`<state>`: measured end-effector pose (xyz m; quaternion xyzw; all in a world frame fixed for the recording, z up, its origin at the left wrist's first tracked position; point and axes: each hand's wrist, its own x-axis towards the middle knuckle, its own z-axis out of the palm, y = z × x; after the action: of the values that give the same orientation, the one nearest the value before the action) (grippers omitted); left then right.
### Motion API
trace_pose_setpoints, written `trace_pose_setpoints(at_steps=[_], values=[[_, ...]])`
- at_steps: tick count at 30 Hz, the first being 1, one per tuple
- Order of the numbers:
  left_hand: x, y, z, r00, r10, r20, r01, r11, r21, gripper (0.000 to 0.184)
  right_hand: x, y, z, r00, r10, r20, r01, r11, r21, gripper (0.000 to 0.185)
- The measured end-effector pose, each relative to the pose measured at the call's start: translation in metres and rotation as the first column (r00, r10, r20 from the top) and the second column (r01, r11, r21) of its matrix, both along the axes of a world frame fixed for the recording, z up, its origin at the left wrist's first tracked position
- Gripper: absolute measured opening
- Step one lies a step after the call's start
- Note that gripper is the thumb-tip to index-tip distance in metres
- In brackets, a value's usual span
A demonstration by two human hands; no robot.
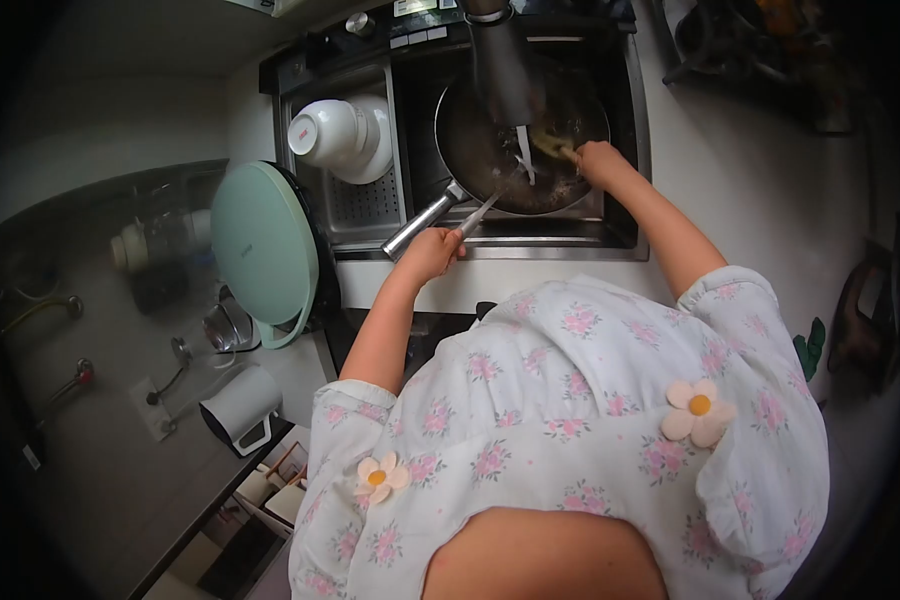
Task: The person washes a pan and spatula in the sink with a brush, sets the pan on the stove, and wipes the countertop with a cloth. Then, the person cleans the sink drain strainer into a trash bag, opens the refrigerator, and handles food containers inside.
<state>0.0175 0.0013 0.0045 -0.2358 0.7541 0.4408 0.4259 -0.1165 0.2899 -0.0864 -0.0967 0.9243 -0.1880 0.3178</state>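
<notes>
A dark frying pan rests in the sink under the faucet, and water runs into it. The pan's silver handle points toward the lower left. My left hand, closed beside that handle, grips a thin, pale, blade-like utensil whose tip reaches over the pan's near rim. At the pan's right side my right hand is closed on a yellowish scrubber-like thing against the inside of the pan; its exact kind is blurred. Murky liquid covers part of the pan's bottom.
White bowls lie tipped in the draining tray left of the pan. A green round appliance lid stands upright by the sink's left edge. Farther left are a white kettle and a metal pot.
</notes>
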Motion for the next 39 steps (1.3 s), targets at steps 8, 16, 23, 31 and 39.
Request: trace_pose_setpoints(at_steps=[8, 16, 23, 31, 39], values=[[-0.004, 0.018, 0.024, 0.995, 0.055, 0.082, -0.053, 0.998, -0.02, 0.037, 0.068, -0.012, 0.089, 0.992, 0.103, 0.073, -0.084, 0.97, -0.229, 0.02], [-0.027, 0.009, 0.02, 0.996, -0.071, 0.059, 0.078, 0.988, -0.135, 0.037, 0.059, -0.033, 0.081, 0.981, 0.185, -0.057, -0.188, 0.982, -0.036, 0.018], [-0.005, -0.017, -0.036, 0.832, -0.455, -0.318, 0.37, 0.882, -0.293, 0.039, 0.002, -0.022, 0.04, 0.985, 0.173, -0.009, -0.173, 0.982, -0.083, 0.025], [0.05, -0.011, -0.002, 0.98, -0.124, -0.154, 0.095, 0.978, -0.184, 0.04, -0.007, -0.017, 0.012, 0.992, 0.062, 0.108, -0.055, 0.997, -0.06, 0.025], [0.067, -0.029, 0.002, 0.968, -0.135, -0.213, 0.08, 0.965, -0.249, 0.041, 0.041, -0.028, 0.048, 0.987, 0.116, 0.108, -0.091, 0.974, -0.207, 0.021]])
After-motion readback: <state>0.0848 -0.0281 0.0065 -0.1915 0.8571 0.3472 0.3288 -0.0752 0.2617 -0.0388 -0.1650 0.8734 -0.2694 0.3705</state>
